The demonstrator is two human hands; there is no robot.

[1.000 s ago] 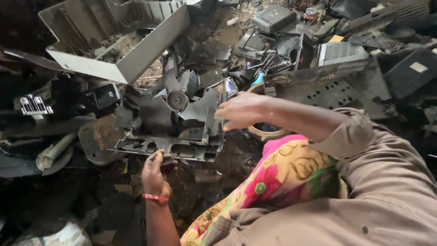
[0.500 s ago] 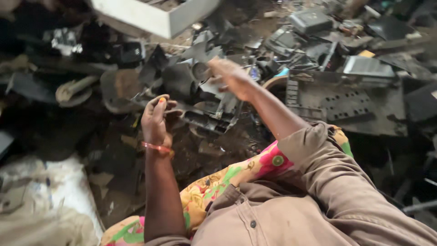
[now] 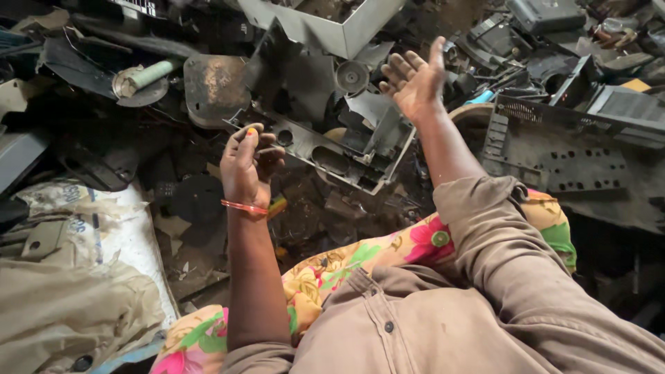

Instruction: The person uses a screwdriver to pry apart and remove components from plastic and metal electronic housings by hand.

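your left hand pinches the near edge of the grey plastic frame to steady it — your right hand hovers above it, fingers spread, empty.

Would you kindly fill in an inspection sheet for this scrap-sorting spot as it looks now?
Surface: dirt ground, littered with debris.
Job's things: dark plastic housing with round holes, lying in the pile.
Clutter: grey metal box, perforated black panel, white sack.
Hands: left hand curled shut at the housing's edge, grip unclear; right hand open, raised, empty.
Cables: nothing seen.
Surroundings: heaps of broken electronics casings all around.
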